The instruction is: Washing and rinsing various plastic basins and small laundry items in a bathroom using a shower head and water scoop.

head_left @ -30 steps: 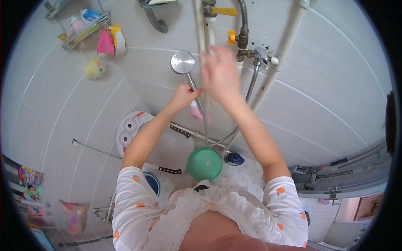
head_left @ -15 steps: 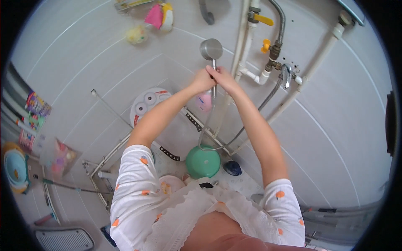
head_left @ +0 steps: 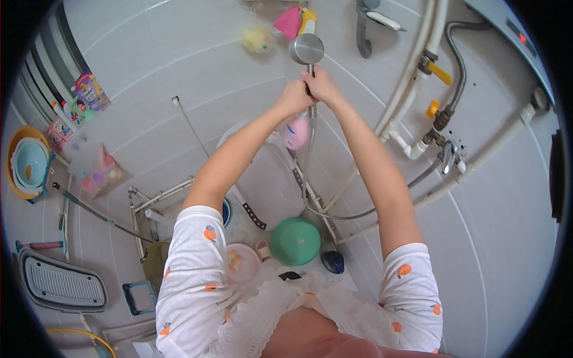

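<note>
- Fingers of both hands curl tight around the slim handle of the shower head (head_left: 307, 49), seen in the head view at about twelve o'clock of the picture; the left hand (head_left: 293, 97) clenches the stem from the left and the right hand (head_left: 322, 86) wraps it from the right, the two touching each other.
- Shower head itself is a round, silvery disc just above the knuckles, held up against the pale tiled wall (head_left: 179, 89), with its grey hose (head_left: 334, 213) dropping from the hands and looping down toward five o'clock.
- Both forearms rise from the lower edge, out of white short sleeves dotted with orange fruit.
- At one o'clock of the hands hangs a grey wall holder (head_left: 370, 21); at two to three o'clock run white pipes with two yellow valve handles (head_left: 439, 73).
- At eleven o'clock of the hands hang a pink cloth (head_left: 289, 22) and a yellow sponge-like puff (head_left: 256, 39).
- Below the hands, at six o'clock, stands a white tub-like appliance (head_left: 262, 179), and lower yet a green basin (head_left: 295, 240) sits just beside a small pinkish bowl (head_left: 242, 262).
- Judging by the raised two-handed grip, the step in hand is carrying the shower head up along the wall; the next move would call for a steady hold while the handle is steered, with slack left in the hose.
</note>
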A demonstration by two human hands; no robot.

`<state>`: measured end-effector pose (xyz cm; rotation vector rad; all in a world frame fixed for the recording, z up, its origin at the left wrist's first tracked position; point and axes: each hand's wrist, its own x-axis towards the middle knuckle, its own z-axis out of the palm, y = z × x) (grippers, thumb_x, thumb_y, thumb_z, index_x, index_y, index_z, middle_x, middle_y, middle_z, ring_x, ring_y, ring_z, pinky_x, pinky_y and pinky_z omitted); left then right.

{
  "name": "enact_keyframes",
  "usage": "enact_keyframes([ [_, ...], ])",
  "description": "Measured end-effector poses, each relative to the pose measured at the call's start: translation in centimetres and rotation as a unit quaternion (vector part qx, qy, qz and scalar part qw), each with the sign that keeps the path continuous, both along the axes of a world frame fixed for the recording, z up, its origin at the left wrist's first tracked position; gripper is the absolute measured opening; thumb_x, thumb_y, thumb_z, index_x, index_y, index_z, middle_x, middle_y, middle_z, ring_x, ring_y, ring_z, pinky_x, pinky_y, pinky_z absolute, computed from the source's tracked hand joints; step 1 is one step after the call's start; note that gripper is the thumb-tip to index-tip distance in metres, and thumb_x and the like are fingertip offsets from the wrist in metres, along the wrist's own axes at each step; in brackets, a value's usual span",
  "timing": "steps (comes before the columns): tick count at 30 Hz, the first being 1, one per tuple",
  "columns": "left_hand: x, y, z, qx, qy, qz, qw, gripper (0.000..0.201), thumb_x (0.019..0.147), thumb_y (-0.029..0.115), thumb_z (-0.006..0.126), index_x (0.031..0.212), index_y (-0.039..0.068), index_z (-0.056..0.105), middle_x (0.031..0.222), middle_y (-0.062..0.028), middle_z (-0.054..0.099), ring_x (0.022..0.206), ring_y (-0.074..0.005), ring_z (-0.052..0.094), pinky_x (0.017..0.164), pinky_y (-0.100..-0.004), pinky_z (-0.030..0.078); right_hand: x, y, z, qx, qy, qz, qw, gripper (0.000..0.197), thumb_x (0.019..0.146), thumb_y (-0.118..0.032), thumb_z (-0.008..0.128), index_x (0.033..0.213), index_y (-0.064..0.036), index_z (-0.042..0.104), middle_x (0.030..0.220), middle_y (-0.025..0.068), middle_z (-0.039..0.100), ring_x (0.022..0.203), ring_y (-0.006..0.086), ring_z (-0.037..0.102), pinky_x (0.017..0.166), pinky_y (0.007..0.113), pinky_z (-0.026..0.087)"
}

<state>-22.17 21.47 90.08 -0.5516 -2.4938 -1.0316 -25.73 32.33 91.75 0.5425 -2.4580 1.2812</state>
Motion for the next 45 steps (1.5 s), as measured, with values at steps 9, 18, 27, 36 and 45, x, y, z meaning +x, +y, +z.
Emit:
enact_keyframes([
  [9,-8.3,-5.2,3.6,-0.032,-0.019,-0.097,0.995,0.025,0.059,0.022,0.072,0.066,0.001,0.062,0.066,-0.0135,0.063,0.064,-0.0249,0.064,0.061,-0.0344,0.049,-6.1,-3.4,6.8,0.197,0.095,-0.045,0.975,0.029,0.080,-0.027,0.056,0.080,0.0024,0.058,0.073,0.0219,0.060,0.071,0.0354,0.059,0.064,0.041,0.045],
  [18,-11.3,-7.3,6.7,-0.106,-0.078,-0.229,0.965,0.004,0.062,0.001,0.059,0.064,-0.003,0.057,0.057,-0.0075,0.058,0.045,-0.0150,0.058,0.044,-0.0279,0.047,-9.1,0.1,19.7,0.258,0.177,-0.061,0.948,0.027,0.081,-0.017,0.048,0.099,0.0014,0.054,0.083,0.0133,0.063,0.080,0.0234,0.060,0.072,0.033,0.046],
  [27,-11.8,-6.5,8.8,-0.109,-0.071,-0.265,0.956,0.006,0.062,-0.001,0.057,0.067,-0.004,0.057,0.055,-0.0069,0.055,0.047,-0.0151,0.059,0.046,-0.0269,0.047,-12.0,2.9,31.4,0.143,0.166,-0.040,0.975,0.021,0.079,-0.017,0.046,0.087,-0.0002,0.056,0.076,0.0113,0.062,0.066,0.0201,0.057,0.058,0.033,0.047],
  [36,-12.5,-7.7,9.0,-0.107,-0.054,-0.270,0.955,0.006,0.062,0.000,0.056,0.067,-0.003,0.056,0.054,-0.0063,0.052,0.046,-0.0160,0.058,0.046,-0.0276,0.047,-13.4,3.0,34.6,0.248,0.156,-0.158,0.943,0.023,0.079,-0.017,0.047,0.079,0.0002,0.062,0.073,0.0134,0.063,0.068,0.0210,0.061,0.061,0.034,0.048],
  [45,-12.7,-12.5,10.3,-0.068,-0.056,-0.231,0.969,0.007,0.064,-0.001,0.058,0.070,-0.003,0.056,0.060,-0.0060,0.055,0.050,-0.0138,0.059,0.045,-0.0267,0.048,-13.2,-0.2,27.1,0.214,0.255,-0.348,0.876,0.022,0.076,-0.017,0.051,0.084,0.0004,0.063,0.087,0.0236,0.061,0.086,0.0370,0.059,0.075,0.044,0.046],
])
